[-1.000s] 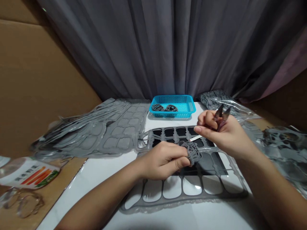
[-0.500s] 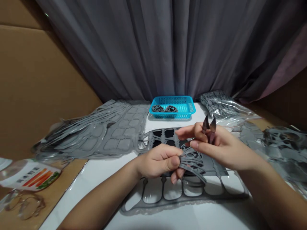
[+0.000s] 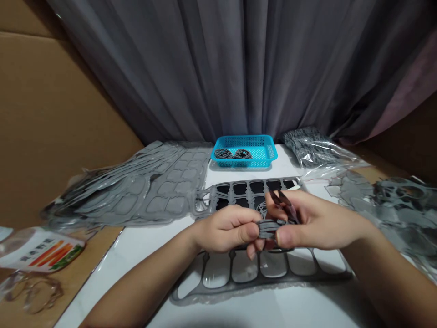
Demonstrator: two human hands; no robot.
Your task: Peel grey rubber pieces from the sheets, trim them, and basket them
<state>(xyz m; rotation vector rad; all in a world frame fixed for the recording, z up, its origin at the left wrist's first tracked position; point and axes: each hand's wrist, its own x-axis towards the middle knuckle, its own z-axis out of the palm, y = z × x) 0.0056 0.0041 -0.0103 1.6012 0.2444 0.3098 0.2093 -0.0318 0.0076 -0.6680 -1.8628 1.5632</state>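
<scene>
Between left hand [image 3: 223, 231] and right hand [image 3: 324, 221], grey strands [image 3: 267, 228] pinched at both ends.

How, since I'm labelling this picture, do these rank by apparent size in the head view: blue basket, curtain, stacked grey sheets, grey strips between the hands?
1. Curtain
2. Stacked grey sheets
3. Blue basket
4. Grey strips, partly hidden
</scene>
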